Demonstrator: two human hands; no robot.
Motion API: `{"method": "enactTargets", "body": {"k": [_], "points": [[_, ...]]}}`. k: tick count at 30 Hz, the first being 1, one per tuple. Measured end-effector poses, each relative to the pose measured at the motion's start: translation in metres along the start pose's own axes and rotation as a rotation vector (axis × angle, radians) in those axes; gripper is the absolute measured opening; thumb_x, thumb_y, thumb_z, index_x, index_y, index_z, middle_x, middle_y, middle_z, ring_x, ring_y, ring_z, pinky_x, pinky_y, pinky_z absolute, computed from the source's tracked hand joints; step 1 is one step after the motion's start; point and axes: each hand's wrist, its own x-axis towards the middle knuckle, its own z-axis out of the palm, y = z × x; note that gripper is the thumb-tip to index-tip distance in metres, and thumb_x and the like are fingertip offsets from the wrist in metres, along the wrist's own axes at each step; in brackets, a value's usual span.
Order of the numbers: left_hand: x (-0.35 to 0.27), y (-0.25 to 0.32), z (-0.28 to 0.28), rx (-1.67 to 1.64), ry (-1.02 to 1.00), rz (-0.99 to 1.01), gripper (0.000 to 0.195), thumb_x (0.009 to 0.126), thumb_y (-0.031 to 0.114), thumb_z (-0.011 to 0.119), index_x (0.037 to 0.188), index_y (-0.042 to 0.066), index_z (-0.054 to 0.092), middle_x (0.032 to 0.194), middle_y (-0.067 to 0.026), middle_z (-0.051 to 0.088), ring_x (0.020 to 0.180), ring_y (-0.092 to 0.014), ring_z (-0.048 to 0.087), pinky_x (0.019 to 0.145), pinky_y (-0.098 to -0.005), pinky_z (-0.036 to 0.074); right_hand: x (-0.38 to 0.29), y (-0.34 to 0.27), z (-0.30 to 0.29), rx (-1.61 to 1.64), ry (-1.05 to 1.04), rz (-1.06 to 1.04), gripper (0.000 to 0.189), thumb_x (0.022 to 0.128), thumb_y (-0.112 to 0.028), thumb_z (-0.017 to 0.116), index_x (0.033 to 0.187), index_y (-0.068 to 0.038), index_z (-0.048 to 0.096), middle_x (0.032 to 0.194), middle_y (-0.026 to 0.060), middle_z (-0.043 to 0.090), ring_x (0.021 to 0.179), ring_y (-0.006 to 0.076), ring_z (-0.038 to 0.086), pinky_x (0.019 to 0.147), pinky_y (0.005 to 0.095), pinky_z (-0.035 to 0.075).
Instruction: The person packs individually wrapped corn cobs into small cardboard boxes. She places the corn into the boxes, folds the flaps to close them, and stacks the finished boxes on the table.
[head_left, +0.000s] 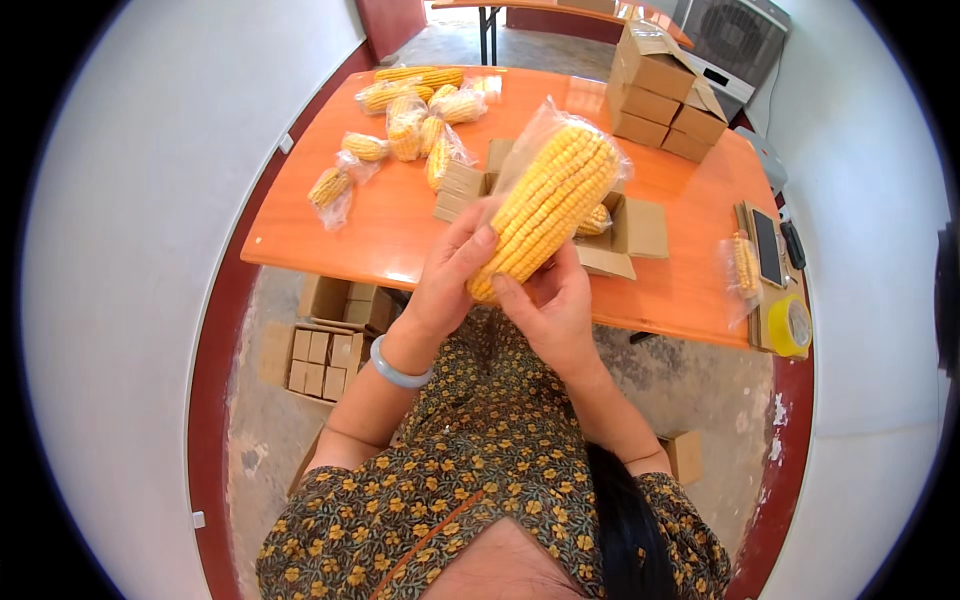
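Note:
A large ear of yellow corn (551, 206), in a clear plastic bag, is held up at a slant between both hands. My left hand (457, 270) grips its lower left side, the thumb across the kernels. My right hand (551, 300) supports the lower end from the right, thumb in front. Partly hidden behind the corn, an open cardboard box (646, 227) rests on the orange table (352, 240), and another bagged ear of corn (596, 220) shows inside it.
Several bagged ears (405, 127) lie at the table's back left. Stacked cardboard boxes (649, 94) stand back right. At the right edge are a phone (766, 247), yellow tape roll (790, 325) and small bagged ear (745, 266). Boxes (322, 364) sit on the floor at left.

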Motion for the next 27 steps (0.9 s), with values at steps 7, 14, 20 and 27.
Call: {"method": "enactTargets", "body": {"k": [7, 14, 20, 27], "points": [[-0.007, 0.02, 0.016, 0.958, 0.053, 0.701, 0.058, 0.093, 0.008, 0.059, 0.148, -0.002, 0.042, 0.142, -0.0196, 0.051, 0.132, -0.033, 0.051, 0.113, -0.0442, 0.039, 0.012, -0.006, -0.026, -0.116, 0.06, 0.107, 0.055, 0.093, -0.004, 0.071, 0.139, 0.002, 0.041, 0.117, 0.0079, 0.062, 0.105, 0.0129, 0.063, 0.088, 0.0274, 0.053], [0.039, 0.017, 0.024, 1.027, -0.154, 0.471, 0.069, 0.099, 0.009, 0.051, 0.16, -0.002, 0.02, 0.164, -0.023, 0.027, 0.151, -0.037, 0.029, 0.121, -0.0406, 0.026, 0.002, 0.012, -0.027, -0.242, -0.04, 0.012, 0.059, 0.092, -0.006, 0.072, 0.142, 0.0, 0.042, 0.11, 0.0063, 0.065, 0.093, 0.0108, 0.064, 0.078, 0.0249, 0.052], [0.038, 0.011, 0.027, 0.383, -0.205, 0.223, 0.067, 0.101, 0.005, 0.047, 0.161, 0.0, 0.019, 0.166, -0.0152, 0.024, 0.151, -0.025, 0.029, 0.123, -0.0383, 0.024, 0.001, 0.006, -0.037, -0.023, -0.117, 0.083, 0.065, 0.092, -0.004, 0.07, 0.147, 0.002, 0.035, 0.119, 0.0103, 0.063, 0.104, 0.0145, 0.066, 0.086, 0.0284, 0.056], [0.047, -0.004, 0.048, 0.542, -0.149, 0.221, 0.067, 0.099, 0.005, 0.045, 0.161, -0.001, 0.019, 0.168, -0.0141, 0.021, 0.153, -0.026, 0.026, 0.124, -0.0392, 0.021, 0.011, -0.001, -0.073, -0.086, -0.222, 0.146, 0.086, 0.088, -0.009, 0.074, 0.156, -0.001, 0.022, 0.125, 0.013, 0.061, 0.112, 0.0173, 0.063, 0.088, 0.0322, 0.056]]}}
